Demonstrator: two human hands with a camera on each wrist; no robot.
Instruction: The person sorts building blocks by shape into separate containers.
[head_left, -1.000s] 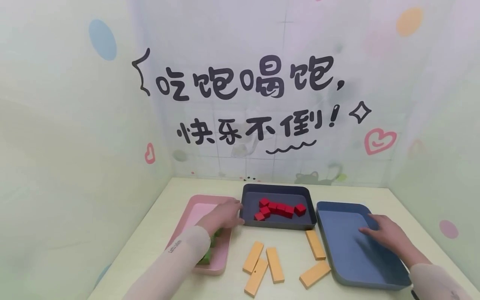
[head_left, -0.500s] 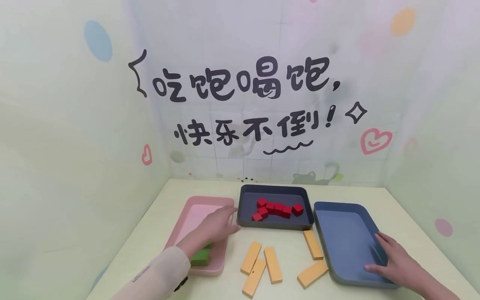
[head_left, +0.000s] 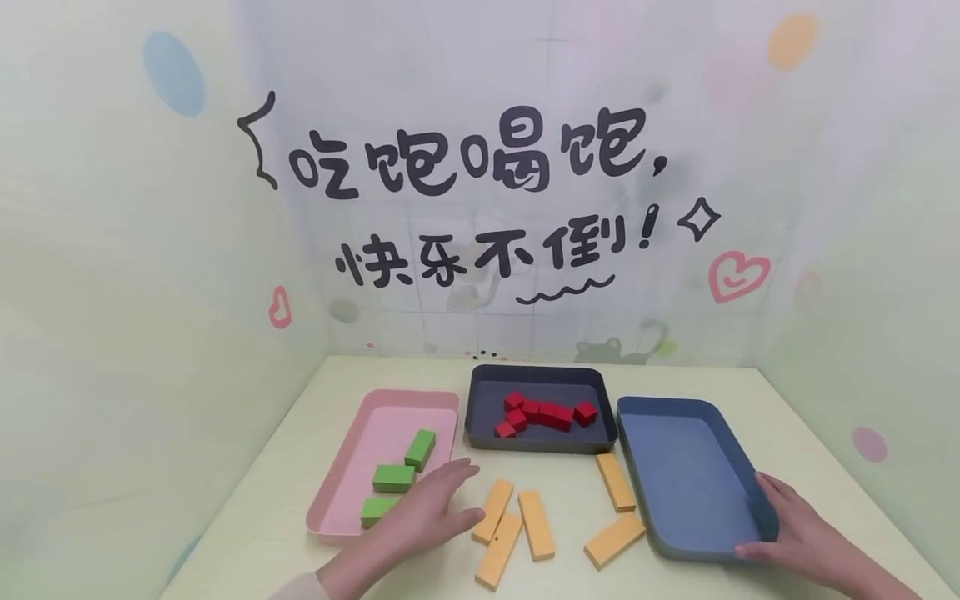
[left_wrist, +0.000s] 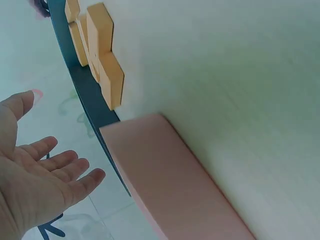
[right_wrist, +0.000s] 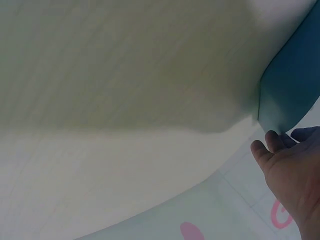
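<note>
My left hand (head_left: 429, 508) hovers over the near right edge of the pink tray (head_left: 337, 467), beside the orange blocks; its fingers are spread and hold nothing. Green blocks (head_left: 393, 477) lie in that tray, one partly covered by the hand. On the table to its right are several orange blocks (head_left: 536, 525), two of them touching. The blue tray (head_left: 682, 467) stands at the right with a bare floor. My right hand (head_left: 802, 533) is at its near right corner, fingers along the outer side and thumb at the near edge, seemingly touching it without a curled grip.
A dark grey-blue tray (head_left: 480, 417) with several red cubes (head_left: 547, 413) stands at the back, between the other two. Patterned curtain walls (head_left: 525, 325) enclose the table on the back and sides.
My left hand has drawn back toward me off the pink tray, uncovering green blocks. My right hand has moved from over the blue tray's interior to its near right corner.
</note>
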